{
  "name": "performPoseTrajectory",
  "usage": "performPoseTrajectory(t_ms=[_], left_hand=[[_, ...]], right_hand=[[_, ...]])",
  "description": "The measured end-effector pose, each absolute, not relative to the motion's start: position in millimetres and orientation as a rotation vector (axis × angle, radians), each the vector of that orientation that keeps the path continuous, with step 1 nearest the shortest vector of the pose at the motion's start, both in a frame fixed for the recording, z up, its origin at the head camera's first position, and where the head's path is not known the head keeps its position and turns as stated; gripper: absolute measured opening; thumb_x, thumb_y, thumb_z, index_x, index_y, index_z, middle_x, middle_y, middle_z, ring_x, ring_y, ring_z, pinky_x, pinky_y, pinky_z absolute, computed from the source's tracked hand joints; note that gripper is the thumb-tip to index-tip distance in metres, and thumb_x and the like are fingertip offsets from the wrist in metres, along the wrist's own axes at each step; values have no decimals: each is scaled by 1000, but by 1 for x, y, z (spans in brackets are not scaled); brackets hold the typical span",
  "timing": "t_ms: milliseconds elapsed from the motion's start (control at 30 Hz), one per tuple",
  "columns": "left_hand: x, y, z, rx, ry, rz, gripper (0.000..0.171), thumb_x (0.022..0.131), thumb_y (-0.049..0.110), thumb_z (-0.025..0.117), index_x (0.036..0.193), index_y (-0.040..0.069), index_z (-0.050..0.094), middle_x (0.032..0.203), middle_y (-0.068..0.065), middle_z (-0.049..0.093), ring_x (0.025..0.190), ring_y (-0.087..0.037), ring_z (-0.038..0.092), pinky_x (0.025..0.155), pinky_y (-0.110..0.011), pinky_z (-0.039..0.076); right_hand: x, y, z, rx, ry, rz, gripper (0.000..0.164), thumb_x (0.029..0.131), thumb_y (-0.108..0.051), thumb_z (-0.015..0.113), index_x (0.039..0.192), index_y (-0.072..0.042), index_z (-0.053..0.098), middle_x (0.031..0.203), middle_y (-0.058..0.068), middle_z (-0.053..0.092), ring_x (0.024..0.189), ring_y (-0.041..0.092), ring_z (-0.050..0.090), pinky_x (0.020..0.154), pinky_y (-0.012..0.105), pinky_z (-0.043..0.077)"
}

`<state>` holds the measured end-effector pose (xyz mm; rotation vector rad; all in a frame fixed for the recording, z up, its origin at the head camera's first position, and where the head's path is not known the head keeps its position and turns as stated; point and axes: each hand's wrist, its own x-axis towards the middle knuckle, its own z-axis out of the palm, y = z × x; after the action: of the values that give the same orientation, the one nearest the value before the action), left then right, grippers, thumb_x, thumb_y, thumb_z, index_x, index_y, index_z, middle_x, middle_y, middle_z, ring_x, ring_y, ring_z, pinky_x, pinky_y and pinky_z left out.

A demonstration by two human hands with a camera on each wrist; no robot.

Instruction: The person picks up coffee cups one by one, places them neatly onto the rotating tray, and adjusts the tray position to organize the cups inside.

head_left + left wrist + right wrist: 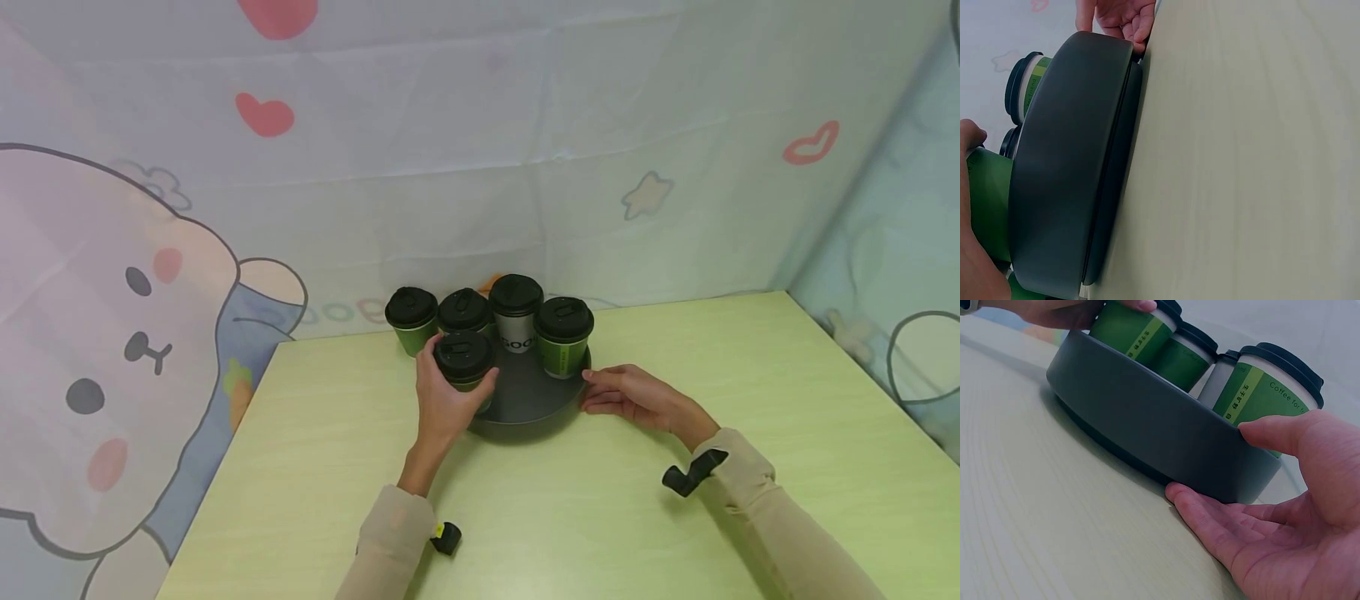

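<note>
My left hand grips a green paper coffee cup with a black lid at the front left of a round dark grey tray. In the right wrist view the cup stands inside the tray's rim. My right hand holds the tray's right edge, thumb at the rim and fingers at the underside. Near that thumb stands another green cup. A white cup with dark letters and a further lidded cup stand behind, partly hidden.
One more green cup with a black lid is at the tray's left side. The pale wooden table meets a printed cloth backdrop close behind the cups. Small black devices sit at both wrists.
</note>
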<state>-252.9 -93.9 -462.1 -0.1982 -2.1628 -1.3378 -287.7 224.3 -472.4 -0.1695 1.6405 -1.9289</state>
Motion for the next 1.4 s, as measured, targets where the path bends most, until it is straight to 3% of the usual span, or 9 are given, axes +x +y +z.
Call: performPoseTrajectory(t_ms=[267,400,533,633,767,933,1033,1400], left_hand=[[-250,-99,-464,-244,-2132,-1341,100,80,48,84,153,1,36,143,-18,46,129,-31,48,111,-51,42],[-250,-110,-463,-232,-2023,-1436,74,97,37,69,149,-8,40,138,-28,47,129,-38,48,114,-49,42],[-253,-128,-462,18,-2110,-1509,48,110,29,48,136,-11,55,129,-29,57,120,-40,56,106,-49,49],[-254,-141,-462,207,-2358,-1557,47,111,32,43,124,-6,67,118,-22,68,112,-36,62,98,-48,51],[-254,-150,-468,243,-2521,-1747,48,111,34,45,115,-5,72,100,-16,74,96,-28,71,93,-39,56],[-258,-155,-475,238,-2490,-1879,47,111,34,48,114,-6,72,92,-11,74,78,-17,73,84,-30,60],[-259,-156,-476,225,-2485,-1891,48,111,34,47,112,-7,72,92,-12,73,78,-16,72,83,-30,60],[-259,-156,-475,223,-2480,-1910,49,112,33,46,114,-10,70,94,-13,72,79,-16,71,81,-30,60]], right_hand=[[-288,225,-473,-176,1641,-1932,57,108,-18,58,142,20,34,108,18,68,98,23,72,99,37,56],[-288,226,-473,-192,1642,-1928,56,109,-20,57,141,21,36,108,18,69,99,23,72,99,38,56],[-289,225,-472,-186,1665,-1963,54,111,-23,52,138,22,41,108,17,69,99,22,72,99,38,56],[-291,224,-471,-163,1689,-2002,54,112,-22,50,141,22,40,112,19,65,101,21,71,100,38,55],[-291,223,-471,-141,1684,-2020,58,111,-21,52,145,22,36,117,20,61,104,21,69,103,39,53],[-289,225,-473,-174,1627,-1975,43,110,-20,56,131,17,53,112,19,67,104,24,71,102,40,54],[-287,228,-474,-182,1572,-1936,31,110,-18,55,121,11,62,111,21,71,104,27,72,101,42,54],[-287,229,-476,-164,1515,-2061,24,110,-13,52,120,4,66,112,17,69,107,25,71,105,42,52]])
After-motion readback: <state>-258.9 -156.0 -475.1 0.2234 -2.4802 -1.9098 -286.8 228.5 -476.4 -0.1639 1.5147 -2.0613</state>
